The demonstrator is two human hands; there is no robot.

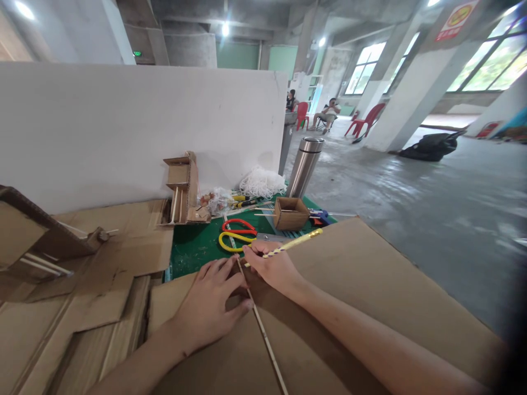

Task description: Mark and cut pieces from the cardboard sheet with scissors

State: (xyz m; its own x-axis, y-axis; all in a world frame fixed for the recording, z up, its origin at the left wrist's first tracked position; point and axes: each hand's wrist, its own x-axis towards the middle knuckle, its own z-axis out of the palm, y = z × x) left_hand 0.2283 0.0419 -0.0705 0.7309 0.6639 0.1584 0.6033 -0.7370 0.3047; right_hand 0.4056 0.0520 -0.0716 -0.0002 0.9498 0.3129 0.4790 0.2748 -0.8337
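A large brown cardboard sheet (325, 312) lies before me, with a thin wooden stick (263, 334) running lengthwise over it. My left hand (212, 299) holds the stick against the sheet, its thumb and bent fingertips touching it. Near the stick's far end, my right hand (274, 269) is closed around a yellow patterned pencil (294, 243), its eraser end up to the right. The pencil's tip is low by the stick, partly hidden by the fingers. Just beyond both hands are scissors (237, 241) with one red and one yellow handle loop.
On the green tabletop (191, 252) stand a small cardboard box (291, 214), a steel thermos (304, 167) and a heap of white string (261, 182). Cardboard constructions (183, 186) and stacked cardboard (94, 307) lie left. A white panel (140, 131) rises behind; people sit farther off.
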